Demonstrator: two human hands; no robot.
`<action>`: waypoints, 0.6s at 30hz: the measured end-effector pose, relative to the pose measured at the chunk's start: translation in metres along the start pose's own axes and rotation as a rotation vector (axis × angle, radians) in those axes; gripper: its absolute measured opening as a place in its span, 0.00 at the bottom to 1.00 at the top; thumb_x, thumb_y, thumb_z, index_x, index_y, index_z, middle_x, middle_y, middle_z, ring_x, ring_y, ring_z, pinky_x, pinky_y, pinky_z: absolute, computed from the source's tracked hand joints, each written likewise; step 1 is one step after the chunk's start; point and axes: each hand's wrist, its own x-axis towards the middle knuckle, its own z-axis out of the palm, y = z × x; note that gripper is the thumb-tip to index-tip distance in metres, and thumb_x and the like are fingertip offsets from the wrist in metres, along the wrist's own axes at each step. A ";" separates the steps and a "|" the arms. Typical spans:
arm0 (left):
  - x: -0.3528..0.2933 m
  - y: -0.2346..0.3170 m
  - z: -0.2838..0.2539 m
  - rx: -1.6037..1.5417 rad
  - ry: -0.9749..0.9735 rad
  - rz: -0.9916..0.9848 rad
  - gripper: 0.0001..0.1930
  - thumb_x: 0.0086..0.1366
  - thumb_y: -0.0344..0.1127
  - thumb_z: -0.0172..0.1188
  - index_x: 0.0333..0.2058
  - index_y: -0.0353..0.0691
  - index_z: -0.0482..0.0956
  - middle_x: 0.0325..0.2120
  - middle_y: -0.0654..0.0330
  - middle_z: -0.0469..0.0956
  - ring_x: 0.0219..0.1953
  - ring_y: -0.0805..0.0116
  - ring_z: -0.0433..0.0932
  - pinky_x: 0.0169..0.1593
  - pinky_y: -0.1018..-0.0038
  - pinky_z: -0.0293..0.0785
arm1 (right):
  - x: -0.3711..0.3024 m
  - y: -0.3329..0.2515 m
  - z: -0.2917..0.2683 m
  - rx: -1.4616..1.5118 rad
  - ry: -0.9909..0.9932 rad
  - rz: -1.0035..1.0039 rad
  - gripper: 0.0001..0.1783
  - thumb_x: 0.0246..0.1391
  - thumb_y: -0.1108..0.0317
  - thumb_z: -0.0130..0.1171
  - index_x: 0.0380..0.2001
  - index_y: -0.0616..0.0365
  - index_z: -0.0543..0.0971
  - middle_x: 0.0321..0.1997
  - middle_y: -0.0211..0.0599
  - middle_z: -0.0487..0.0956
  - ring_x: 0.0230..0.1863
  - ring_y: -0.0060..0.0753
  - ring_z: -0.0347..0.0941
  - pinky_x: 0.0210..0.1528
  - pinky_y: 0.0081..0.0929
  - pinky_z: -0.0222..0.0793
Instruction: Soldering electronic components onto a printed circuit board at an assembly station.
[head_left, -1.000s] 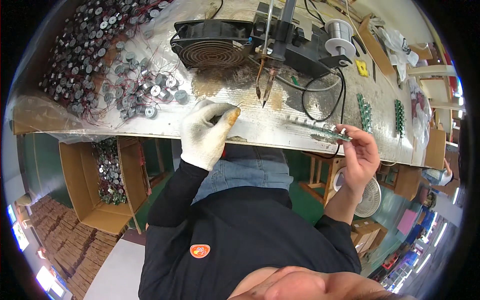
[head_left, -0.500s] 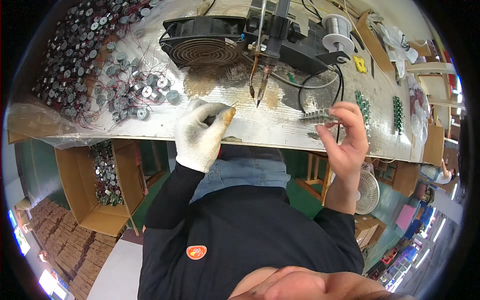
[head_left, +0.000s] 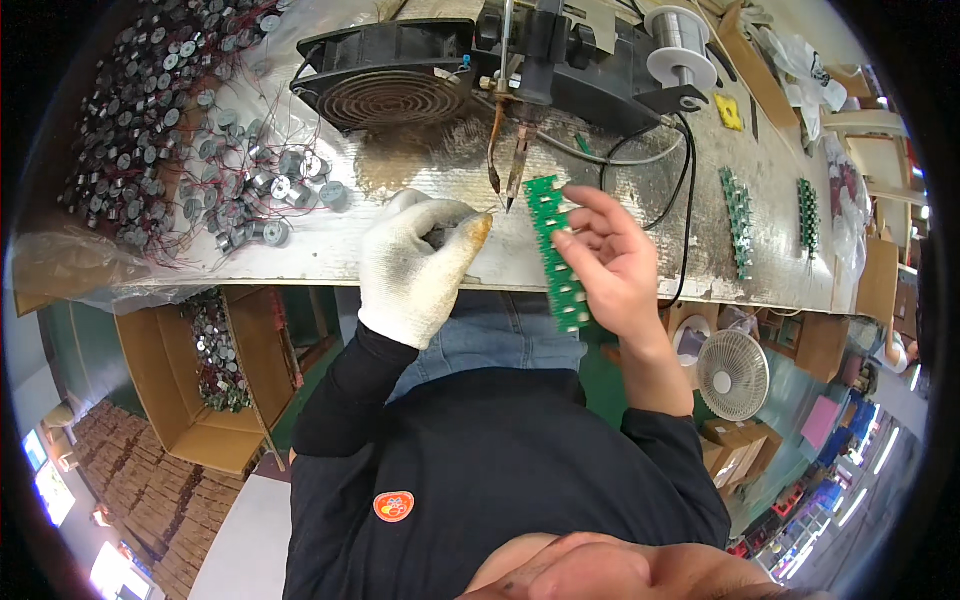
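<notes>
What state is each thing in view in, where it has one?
White-gloved left hand: curled; contents unclear
Long green circuit-board strip: held, slanted
Bare right hand: gripping that strip
Two other green circuit-board strips: lying apart
Pointed black soldering iron: tip downward
White spool of silver wire: wound
Brown cardboard box: open, partly filled
Square black fan: running or not, unclear
White round fan: likewise unclear

No wording or numerals legible. One emblem noted: rounded orange-red badge (head_left: 393, 506) on the chest of the black shirt (head_left: 480, 440), bearing a pale paw-like figure with some yellow. Dark marking on the whitish plastic bag (head_left: 793, 92), upper right: too small to read.
</notes>
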 end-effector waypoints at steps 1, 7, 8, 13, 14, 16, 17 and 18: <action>0.000 0.000 0.002 0.001 -0.005 -0.003 0.07 0.55 0.34 0.65 0.29 0.35 0.82 0.23 0.59 0.73 0.26 0.69 0.71 0.31 0.75 0.66 | -0.001 0.001 0.003 0.066 -0.021 0.034 0.22 0.52 0.81 0.59 0.51 0.65 0.70 0.36 0.27 0.72 0.28 0.09 0.65 0.28 0.09 0.60; -0.001 -0.007 0.014 -0.363 -0.065 -0.108 0.08 0.57 0.32 0.62 0.30 0.32 0.80 0.26 0.59 0.78 0.29 0.74 0.76 0.34 0.78 0.71 | -0.007 0.005 0.011 0.159 -0.073 0.123 0.29 0.50 0.81 0.62 0.56 0.67 0.67 0.38 0.32 0.73 0.31 0.12 0.71 0.31 0.10 0.66; 0.000 -0.003 0.012 -0.342 -0.089 -0.183 0.08 0.57 0.32 0.61 0.30 0.32 0.80 0.26 0.59 0.79 0.28 0.75 0.76 0.33 0.78 0.72 | -0.008 0.006 0.012 0.133 -0.090 0.107 0.29 0.50 0.81 0.62 0.56 0.67 0.67 0.39 0.33 0.73 0.31 0.12 0.71 0.31 0.10 0.66; 0.000 0.001 0.013 -0.404 -0.097 -0.292 0.07 0.58 0.31 0.60 0.30 0.31 0.80 0.22 0.59 0.80 0.26 0.76 0.76 0.31 0.77 0.73 | -0.011 0.003 0.016 0.077 -0.082 0.046 0.26 0.50 0.81 0.61 0.53 0.66 0.69 0.40 0.35 0.74 0.29 0.14 0.74 0.29 0.11 0.67; 0.000 0.000 0.013 -0.420 -0.091 -0.283 0.07 0.58 0.31 0.60 0.30 0.31 0.80 0.23 0.59 0.80 0.26 0.76 0.76 0.31 0.77 0.73 | -0.011 0.002 0.016 0.078 -0.081 0.048 0.26 0.50 0.81 0.61 0.53 0.66 0.69 0.40 0.35 0.74 0.29 0.14 0.74 0.29 0.11 0.67; -0.001 -0.001 0.014 -0.433 -0.087 -0.276 0.08 0.58 0.31 0.60 0.30 0.31 0.80 0.23 0.60 0.80 0.26 0.76 0.76 0.31 0.77 0.73 | -0.012 0.003 0.016 0.094 -0.087 0.039 0.25 0.50 0.81 0.61 0.53 0.66 0.69 0.41 0.36 0.73 0.29 0.14 0.74 0.28 0.11 0.67; -0.001 0.001 0.013 -0.427 -0.075 -0.281 0.07 0.58 0.31 0.60 0.30 0.31 0.80 0.23 0.59 0.80 0.26 0.76 0.77 0.31 0.77 0.72 | -0.012 0.003 0.017 0.096 -0.086 0.040 0.25 0.50 0.81 0.61 0.53 0.66 0.69 0.41 0.36 0.73 0.29 0.14 0.74 0.28 0.11 0.67; -0.002 0.002 0.013 -0.421 -0.061 -0.286 0.07 0.58 0.31 0.61 0.29 0.31 0.80 0.23 0.59 0.80 0.26 0.75 0.77 0.31 0.77 0.72 | -0.012 0.004 0.017 0.119 -0.090 0.038 0.25 0.50 0.81 0.61 0.53 0.66 0.68 0.41 0.36 0.73 0.29 0.14 0.74 0.28 0.11 0.67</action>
